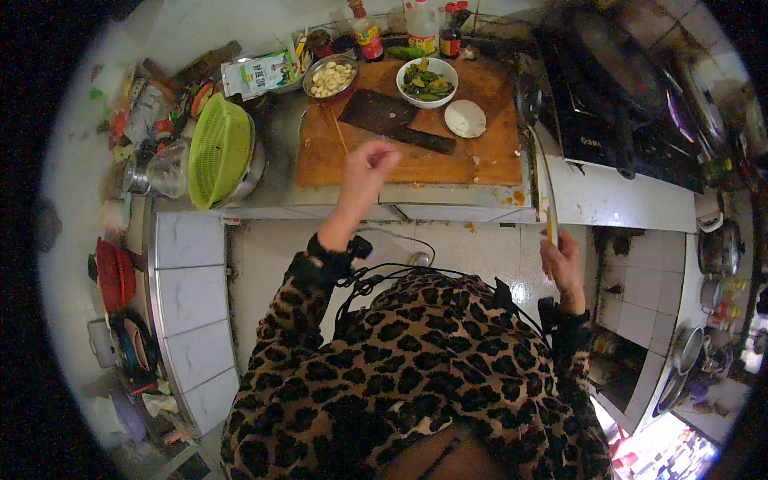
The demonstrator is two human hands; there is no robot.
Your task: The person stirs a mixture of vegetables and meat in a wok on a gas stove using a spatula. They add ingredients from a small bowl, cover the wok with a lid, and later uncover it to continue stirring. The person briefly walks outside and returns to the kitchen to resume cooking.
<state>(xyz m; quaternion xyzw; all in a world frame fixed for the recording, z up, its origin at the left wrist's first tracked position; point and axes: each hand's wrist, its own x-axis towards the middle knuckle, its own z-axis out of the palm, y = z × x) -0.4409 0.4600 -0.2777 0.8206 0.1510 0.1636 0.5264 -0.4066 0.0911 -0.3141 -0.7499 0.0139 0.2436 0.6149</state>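
My left hand (368,172) hovers over the front edge of a wooden cutting board (480,164), its fingers curled in and nothing visible in them. Close by, a thin chopstick (337,128) lies on the board, its lower end reaching the hand. A dark cleaver (384,116) rests flat beyond it, handle toward the right. My right hand (564,260) is closed around the handle of a long ladle (544,160), whose dark head is by the stove. On the board stand a white bowl (428,102) of chopped green vegetables and a round white item (466,118).
A metal bowl (330,78) of peeled garlic cloves sits at the board's back left. Bottles (368,36) line the wall. Left stands a green colander (210,152) in a metal basin. At right, a pan (612,80) sits on the black stove (584,132).
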